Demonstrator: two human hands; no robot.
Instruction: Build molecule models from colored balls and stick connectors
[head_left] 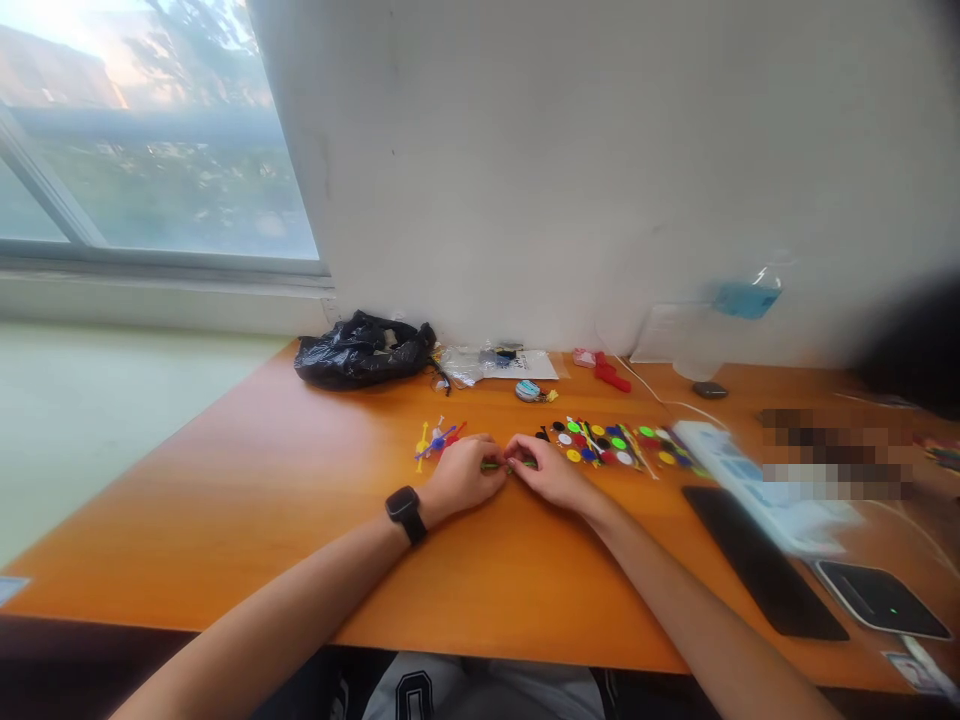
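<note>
My left hand [471,472], with a black watch [406,512] on its wrist, is closed with its fingertips on a thin green plastic piece [491,465]. My right hand [551,474] meets it from the other side, thumb and fingers pinched on the same green piece. Most of that piece is hidden by my fingers. Just left of my left hand lie several plastic arrow pieces [423,445] in yellow, blue, white and red, some with a round middle. Beyond my right hand, many coloured discs [574,455] and thin sticks [631,446] lie on the wooden table [300,540].
At the back are a black plastic bag [364,350], clear packets [461,365], a round tin [528,391] and a red object [611,372]. To the right lie a white tray [750,485], a black slab [765,560] and a dark-topped device [883,598]. Another person's blurred arm [934,470] reaches in.
</note>
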